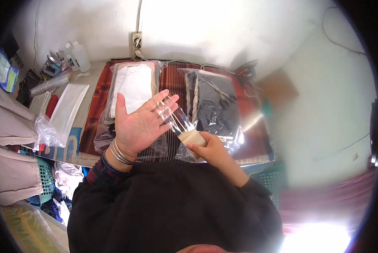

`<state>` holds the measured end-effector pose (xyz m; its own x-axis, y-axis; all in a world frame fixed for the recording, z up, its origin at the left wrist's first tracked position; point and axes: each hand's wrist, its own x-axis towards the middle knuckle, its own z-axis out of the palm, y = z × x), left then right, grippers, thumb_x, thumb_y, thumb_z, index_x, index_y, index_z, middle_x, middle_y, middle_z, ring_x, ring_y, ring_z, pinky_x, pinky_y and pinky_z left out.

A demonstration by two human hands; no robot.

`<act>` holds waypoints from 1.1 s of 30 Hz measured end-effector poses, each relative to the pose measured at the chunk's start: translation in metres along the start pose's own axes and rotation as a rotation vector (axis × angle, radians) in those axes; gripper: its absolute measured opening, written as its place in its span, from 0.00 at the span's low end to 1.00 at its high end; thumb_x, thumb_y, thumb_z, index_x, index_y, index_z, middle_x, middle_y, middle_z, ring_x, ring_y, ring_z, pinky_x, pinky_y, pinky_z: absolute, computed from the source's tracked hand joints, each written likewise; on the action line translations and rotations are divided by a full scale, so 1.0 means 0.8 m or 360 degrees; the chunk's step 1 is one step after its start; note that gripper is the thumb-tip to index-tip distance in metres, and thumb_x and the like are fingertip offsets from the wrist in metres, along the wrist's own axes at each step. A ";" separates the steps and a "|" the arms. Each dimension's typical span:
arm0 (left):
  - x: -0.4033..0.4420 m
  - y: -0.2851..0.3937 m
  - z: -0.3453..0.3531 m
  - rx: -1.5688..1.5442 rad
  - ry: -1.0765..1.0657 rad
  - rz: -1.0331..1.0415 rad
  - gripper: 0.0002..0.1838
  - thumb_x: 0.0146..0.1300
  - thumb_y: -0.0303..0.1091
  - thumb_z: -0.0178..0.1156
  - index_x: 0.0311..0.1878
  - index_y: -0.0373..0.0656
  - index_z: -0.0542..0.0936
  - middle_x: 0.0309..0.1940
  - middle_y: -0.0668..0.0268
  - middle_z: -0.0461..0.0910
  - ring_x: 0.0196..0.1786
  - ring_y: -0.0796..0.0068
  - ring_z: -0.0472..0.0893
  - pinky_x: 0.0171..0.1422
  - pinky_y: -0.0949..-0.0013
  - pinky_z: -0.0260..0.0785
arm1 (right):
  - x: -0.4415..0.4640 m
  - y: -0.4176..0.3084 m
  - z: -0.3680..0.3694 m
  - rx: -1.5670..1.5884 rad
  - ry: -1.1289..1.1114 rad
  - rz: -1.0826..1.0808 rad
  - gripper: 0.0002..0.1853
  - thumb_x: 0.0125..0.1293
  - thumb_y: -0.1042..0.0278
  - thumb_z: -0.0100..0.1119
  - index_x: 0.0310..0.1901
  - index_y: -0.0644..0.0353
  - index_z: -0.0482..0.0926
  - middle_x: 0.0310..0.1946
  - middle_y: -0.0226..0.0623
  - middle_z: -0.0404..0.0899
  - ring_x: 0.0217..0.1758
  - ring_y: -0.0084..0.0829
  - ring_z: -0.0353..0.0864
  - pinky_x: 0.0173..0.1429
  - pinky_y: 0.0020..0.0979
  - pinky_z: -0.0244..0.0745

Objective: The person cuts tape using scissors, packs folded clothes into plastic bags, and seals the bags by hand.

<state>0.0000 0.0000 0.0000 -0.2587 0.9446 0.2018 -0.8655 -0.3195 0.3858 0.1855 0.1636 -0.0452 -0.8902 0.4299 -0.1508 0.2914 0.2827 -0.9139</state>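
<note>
My left hand [139, 125] is turned palm up with its fingers stretched out and spread. A strip of clear tape [178, 120] runs from its fingers to a roll of packing tape [192, 138], apparently sticking to the fingers. The roll is gripped in my right hand [210, 147], thumb on the near side. Behind my left hand lies a clear plastic bag with folded white cloth [132, 86]. Beyond my right hand is another clear bag with folded dark grey cloth [216, 105], and scissors [220, 92] rest on top of it.
A striped red-brown cloth [172, 78] covers the table. On the left are white bottles [80, 57], a folded white sheet [71, 111] and crumpled plastic [48, 131]. A power socket [136, 41] is on the wall. Green baskets [45, 179] stand below the table.
</note>
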 end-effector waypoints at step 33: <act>0.020 0.026 0.029 0.0996 -0.0050 -0.0564 0.58 0.58 0.79 0.12 0.74 0.34 0.52 0.73 0.48 0.56 0.75 0.54 0.56 0.76 0.54 0.40 | 0.072 0.091 -0.208 -0.1634 0.0505 0.0263 0.18 0.43 0.62 0.67 0.37 0.62 0.80 0.38 0.50 0.80 0.46 0.48 0.80 0.49 0.42 0.74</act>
<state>-0.0119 0.0065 0.0322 0.0126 0.9999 -0.0088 -0.4848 0.0138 0.8745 0.2135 0.3513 -0.0575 -0.7250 0.6887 -0.0042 0.6843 0.7196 -0.1176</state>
